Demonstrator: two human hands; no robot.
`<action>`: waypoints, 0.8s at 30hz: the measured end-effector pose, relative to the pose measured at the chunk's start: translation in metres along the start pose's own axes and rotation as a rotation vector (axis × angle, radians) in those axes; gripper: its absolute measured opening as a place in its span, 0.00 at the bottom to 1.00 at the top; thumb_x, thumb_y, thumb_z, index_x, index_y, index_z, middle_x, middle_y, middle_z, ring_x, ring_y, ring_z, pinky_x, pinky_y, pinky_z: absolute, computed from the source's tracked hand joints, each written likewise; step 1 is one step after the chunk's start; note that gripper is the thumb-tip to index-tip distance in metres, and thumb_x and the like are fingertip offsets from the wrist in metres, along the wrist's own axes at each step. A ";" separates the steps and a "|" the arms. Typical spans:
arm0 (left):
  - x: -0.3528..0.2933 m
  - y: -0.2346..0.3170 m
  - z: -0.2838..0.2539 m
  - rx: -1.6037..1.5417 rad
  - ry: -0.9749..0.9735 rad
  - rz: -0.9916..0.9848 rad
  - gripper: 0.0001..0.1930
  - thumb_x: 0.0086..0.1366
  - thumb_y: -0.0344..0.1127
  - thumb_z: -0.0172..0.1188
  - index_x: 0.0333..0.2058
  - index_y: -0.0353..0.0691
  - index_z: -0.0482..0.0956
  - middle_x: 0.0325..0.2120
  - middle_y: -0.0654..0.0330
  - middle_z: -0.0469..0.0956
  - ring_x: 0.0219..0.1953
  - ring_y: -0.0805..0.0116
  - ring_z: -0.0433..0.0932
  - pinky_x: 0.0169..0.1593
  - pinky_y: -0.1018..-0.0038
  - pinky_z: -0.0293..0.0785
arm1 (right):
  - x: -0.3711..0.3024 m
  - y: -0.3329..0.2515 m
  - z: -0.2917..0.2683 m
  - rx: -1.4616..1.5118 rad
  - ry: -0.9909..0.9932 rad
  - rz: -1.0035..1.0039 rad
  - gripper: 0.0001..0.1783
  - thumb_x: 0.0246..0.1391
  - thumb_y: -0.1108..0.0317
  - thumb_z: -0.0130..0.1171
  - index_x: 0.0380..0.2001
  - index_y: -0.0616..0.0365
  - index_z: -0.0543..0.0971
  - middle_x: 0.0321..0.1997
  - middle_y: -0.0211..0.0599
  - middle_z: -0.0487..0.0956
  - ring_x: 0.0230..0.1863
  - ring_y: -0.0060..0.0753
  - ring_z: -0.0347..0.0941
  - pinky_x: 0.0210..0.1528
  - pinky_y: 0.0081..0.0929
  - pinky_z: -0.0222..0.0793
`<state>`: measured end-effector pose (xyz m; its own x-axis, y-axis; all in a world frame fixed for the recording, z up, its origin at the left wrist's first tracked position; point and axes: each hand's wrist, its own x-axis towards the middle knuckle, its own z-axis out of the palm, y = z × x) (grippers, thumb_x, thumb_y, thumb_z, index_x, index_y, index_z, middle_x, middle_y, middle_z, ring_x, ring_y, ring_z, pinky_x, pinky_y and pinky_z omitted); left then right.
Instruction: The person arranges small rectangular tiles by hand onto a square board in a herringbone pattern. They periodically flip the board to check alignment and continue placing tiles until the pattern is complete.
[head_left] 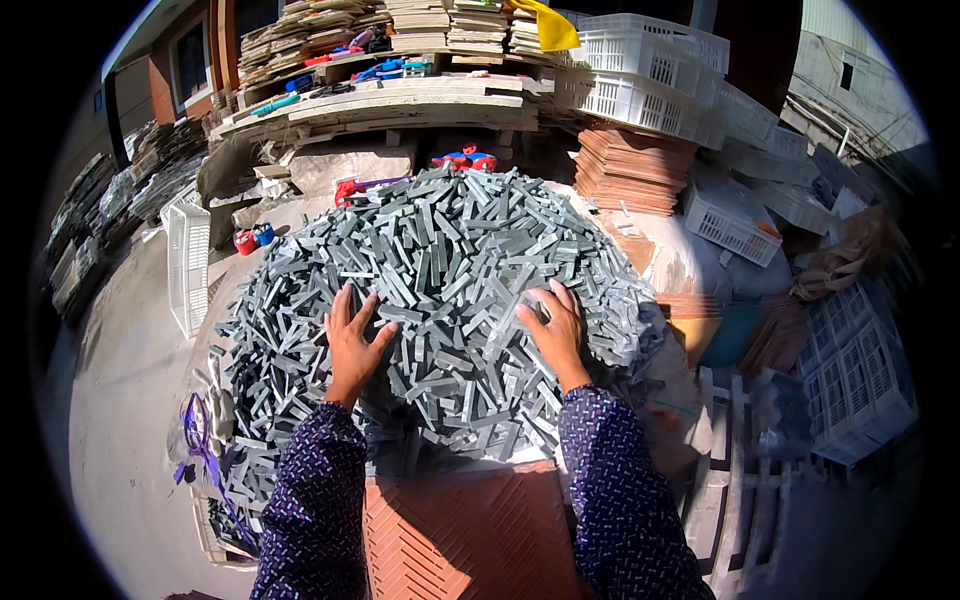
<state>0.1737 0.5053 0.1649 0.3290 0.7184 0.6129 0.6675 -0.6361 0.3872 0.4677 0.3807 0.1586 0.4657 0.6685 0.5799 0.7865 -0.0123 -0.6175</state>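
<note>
A wide heap of small grey-green stone strips (440, 270) lies before me. My left hand (357, 338) rests over its middle left, fingers spread, with nothing held. Across from it, my right hand (553, 330) is over the heap's right side, its fingers also apart and holding nothing I can see. Whether the fingertips press on the strips is hard to tell. Between my forearms, at the near edge, sits a reddish-brown panel (470, 540) with slanted herringbone grooves. Its grooves look unfilled where I see them.
White plastic crates (640, 60) stand stacked at the back right, beside a pile of reddish-brown panels (632, 170). Flat pale pieces (415, 25) are stacked at the back. Another white crate (187, 265) stands left; purple straps (203, 440) lie near the heap. Pallet slats (735, 500) are at right.
</note>
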 end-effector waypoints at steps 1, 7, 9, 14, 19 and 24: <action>-0.005 0.006 0.002 -0.097 -0.018 0.013 0.29 0.55 0.52 0.63 0.54 0.48 0.74 0.62 0.52 0.59 0.63 0.54 0.58 0.66 0.49 0.43 | -0.006 -0.011 0.007 0.052 -0.029 -0.050 0.23 0.45 0.49 0.65 0.42 0.48 0.80 0.60 0.43 0.67 0.61 0.59 0.57 0.63 0.46 0.53; -0.038 0.032 -0.005 -0.319 -0.187 0.051 0.24 0.53 0.49 0.64 0.47 0.45 0.79 0.54 0.54 0.69 0.54 0.54 0.71 0.61 0.53 0.55 | -0.053 -0.056 0.018 0.277 -0.022 -0.120 0.21 0.42 0.57 0.68 0.41 0.51 0.80 0.61 0.49 0.65 0.60 0.53 0.59 0.62 0.41 0.56; -0.044 0.050 -0.015 -0.379 -0.206 0.126 0.22 0.52 0.45 0.65 0.44 0.42 0.81 0.51 0.51 0.70 0.52 0.51 0.72 0.52 0.69 0.70 | -0.065 -0.073 0.011 0.276 -0.087 -0.144 0.21 0.43 0.58 0.68 0.41 0.53 0.80 0.61 0.50 0.64 0.62 0.54 0.58 0.62 0.41 0.55; -0.073 0.064 -0.043 -0.371 -0.403 0.369 0.23 0.56 0.50 0.61 0.44 0.40 0.78 0.48 0.56 0.73 0.50 0.54 0.71 0.54 0.63 0.65 | -0.091 -0.096 -0.016 0.366 -0.297 -0.255 0.32 0.47 0.52 0.65 0.54 0.54 0.72 0.59 0.49 0.67 0.57 0.52 0.67 0.58 0.40 0.62; -0.067 0.055 -0.048 -0.204 -0.081 0.219 0.22 0.56 0.41 0.62 0.48 0.39 0.75 0.53 0.52 0.70 0.55 0.51 0.67 0.58 0.60 0.61 | -0.053 -0.052 -0.024 -0.179 -0.024 -0.072 0.36 0.52 0.46 0.58 0.59 0.54 0.66 0.62 0.57 0.63 0.64 0.56 0.57 0.62 0.43 0.54; -0.064 0.029 -0.015 -0.086 -0.236 0.095 0.25 0.57 0.54 0.59 0.48 0.44 0.78 0.54 0.56 0.69 0.64 0.50 0.57 0.63 0.48 0.47 | -0.060 -0.044 0.007 -0.065 -0.086 -0.011 0.34 0.46 0.48 0.64 0.55 0.50 0.70 0.64 0.57 0.62 0.64 0.56 0.57 0.62 0.42 0.55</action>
<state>0.1624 0.4368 0.1477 0.5409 0.6940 0.4751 0.5707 -0.7179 0.3988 0.4020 0.3461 0.1470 0.4225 0.7303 0.5368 0.8171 -0.0506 -0.5742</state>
